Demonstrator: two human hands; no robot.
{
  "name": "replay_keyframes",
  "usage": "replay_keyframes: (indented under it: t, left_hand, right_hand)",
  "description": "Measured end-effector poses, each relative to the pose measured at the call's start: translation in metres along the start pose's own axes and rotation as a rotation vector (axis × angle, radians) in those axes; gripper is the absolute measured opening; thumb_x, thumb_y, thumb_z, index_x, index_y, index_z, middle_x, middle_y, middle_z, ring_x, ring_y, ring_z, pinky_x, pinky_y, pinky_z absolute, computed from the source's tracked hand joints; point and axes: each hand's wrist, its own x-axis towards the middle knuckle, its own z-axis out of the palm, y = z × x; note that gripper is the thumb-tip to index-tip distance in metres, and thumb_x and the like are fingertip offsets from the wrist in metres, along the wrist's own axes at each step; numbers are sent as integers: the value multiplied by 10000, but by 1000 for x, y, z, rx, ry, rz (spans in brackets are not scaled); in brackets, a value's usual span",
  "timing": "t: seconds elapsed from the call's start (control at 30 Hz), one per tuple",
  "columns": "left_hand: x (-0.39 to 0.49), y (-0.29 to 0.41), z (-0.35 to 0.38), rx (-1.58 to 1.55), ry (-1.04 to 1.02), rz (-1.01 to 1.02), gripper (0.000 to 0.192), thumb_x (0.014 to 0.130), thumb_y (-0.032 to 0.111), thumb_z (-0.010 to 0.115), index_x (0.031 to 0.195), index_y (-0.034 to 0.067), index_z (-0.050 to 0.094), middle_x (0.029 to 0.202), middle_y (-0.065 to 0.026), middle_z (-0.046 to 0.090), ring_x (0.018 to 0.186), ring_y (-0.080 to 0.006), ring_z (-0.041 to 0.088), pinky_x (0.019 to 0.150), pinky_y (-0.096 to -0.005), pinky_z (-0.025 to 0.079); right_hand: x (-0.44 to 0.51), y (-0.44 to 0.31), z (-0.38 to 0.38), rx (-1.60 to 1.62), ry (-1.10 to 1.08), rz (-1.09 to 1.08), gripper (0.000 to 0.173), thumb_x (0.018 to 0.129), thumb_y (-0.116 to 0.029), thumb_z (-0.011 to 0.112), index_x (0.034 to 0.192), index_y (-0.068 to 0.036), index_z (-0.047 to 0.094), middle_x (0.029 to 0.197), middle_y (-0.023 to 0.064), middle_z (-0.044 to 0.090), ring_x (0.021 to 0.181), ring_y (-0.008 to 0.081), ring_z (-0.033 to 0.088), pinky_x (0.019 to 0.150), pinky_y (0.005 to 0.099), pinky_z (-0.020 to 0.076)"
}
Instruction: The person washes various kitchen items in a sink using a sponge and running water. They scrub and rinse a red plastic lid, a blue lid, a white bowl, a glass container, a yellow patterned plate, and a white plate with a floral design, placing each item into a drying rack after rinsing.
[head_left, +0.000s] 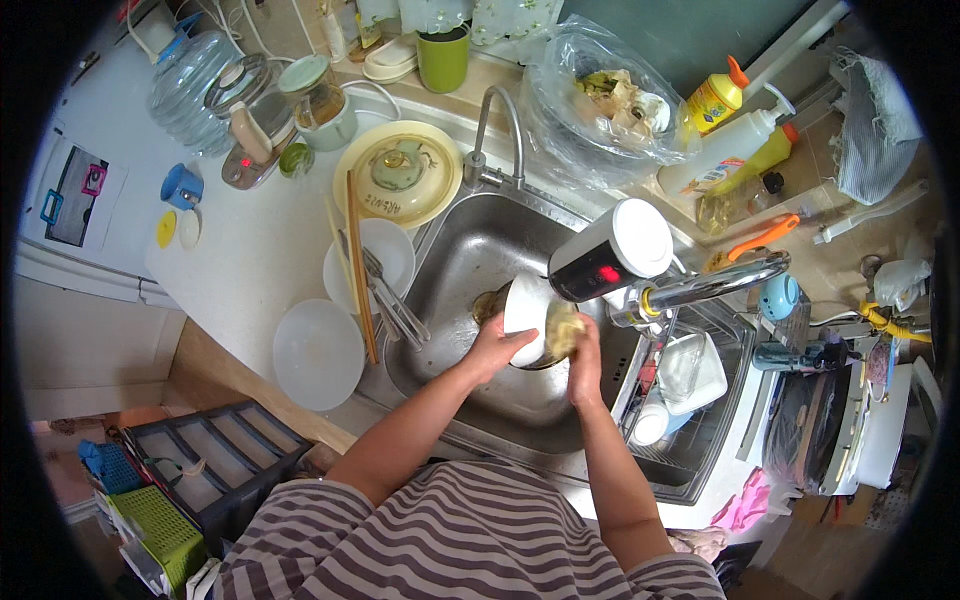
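Observation:
Over the stainless-steel sink (427, 300), my left hand (491, 351) grips a white bowl (525, 304), which is tipped on its side. My right hand (586, 364) holds a blurred yellowish scrubbing cloth or sponge (562, 331) against or close to the bowl's right side. Beneath them sits a round vessel with a dark rim, mostly hidden by the bowl and hands. Above the bowl, a white and black water-heater unit (589, 262) with a lit red display covers part of the sink. A chrome faucet (712, 289) extends from it to the right.
Left of the sink are chopsticks (358, 277), metal forks and spoons (386, 292), a frosted plate (319, 354) and a yellow lidded dish (349, 154). A wire dish rack (720, 442) stands right. Behind, a bag-lined bin (540, 135) holds scraps beside a thin tap (517, 127).

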Motion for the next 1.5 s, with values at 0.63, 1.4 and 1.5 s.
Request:
replay_keyframes:
  t: [0.63, 1.4, 1.5]
  left_hand:
    - [-8, -2, -1, 61, -130, -31, 313, 805, 92, 610, 1100, 45, 519, 998, -20, 581, 907, -114, 537, 802, -275, 429]
    - [-23, -1, -45, -106, 492, -80, 673, 807, 408, 537, 1338, 113, 247, 1331, -71, 333, 1190, -223, 363, 947, -377, 310]
    - [-33, 12, -33, -28, 434, -57, 682, 808, 401, 536, 1345, 110, 235, 1331, -88, 329, 1185, -228, 371, 943, -385, 317]
  right_hand:
    - [62, -13, 39, -512, -293, -226, 209, 824, -213, 544, 927, -42, 607, 940, 75, 600, 950, 180, 543, 810, 331, 425]
    - [91, 18, 34, 424, 289, 293, 293, 855, -197, 512, 1066, 5, 533, 1022, 90, 574, 899, 191, 548, 792, 300, 434]
    - [82, 0, 39, 177, 335, 206, 307, 830, -197, 556, 1051, 15, 532, 996, 77, 574, 877, 184, 541, 779, 289, 422]
